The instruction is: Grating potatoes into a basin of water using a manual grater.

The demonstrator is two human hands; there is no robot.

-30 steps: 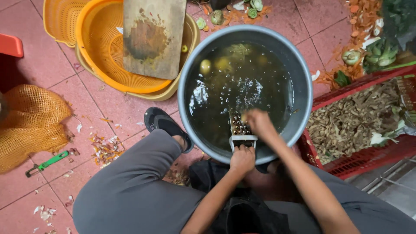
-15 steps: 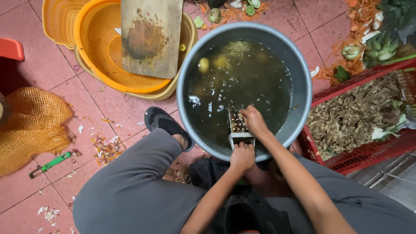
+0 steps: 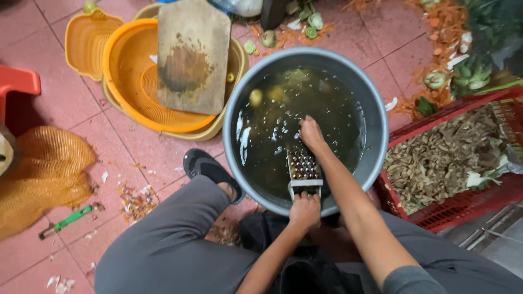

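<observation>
Over the near rim of the big grey metal basin [image 3: 376,136] we see a flat metal grater [image 3: 303,170] slanting down into the dark water. Our left hand [image 3: 305,209] is clamped on its handle end, right at the basin's near edge. Our right hand [image 3: 311,132] sits at the grater's far end, just above the water in the middle of the basin, fingers curled together; whether they pinch anything we cannot tell, since the fingertips are hidden from us.

Inside the basin, murky greenish water holds a few pale yellow potatoes [image 3: 256,97] floating near the far side, with some leafy scraps beside them.

Left of the basin and touching it, an orange colander [image 3: 131,81] nests in a tan tub, and a worn wooden cutting board [image 3: 192,54] lies across it. Right of the basin, a red plastic crate [image 3: 474,201] is filled with brown peelings [image 3: 436,158]. Beyond the basin, vegetable trimmings are scattered on the pink tiled floor [image 3: 71,114]. Well left of the basin lie an orange mesh sack [image 3: 43,174] and a green peeler [image 3: 68,220]
</observation>
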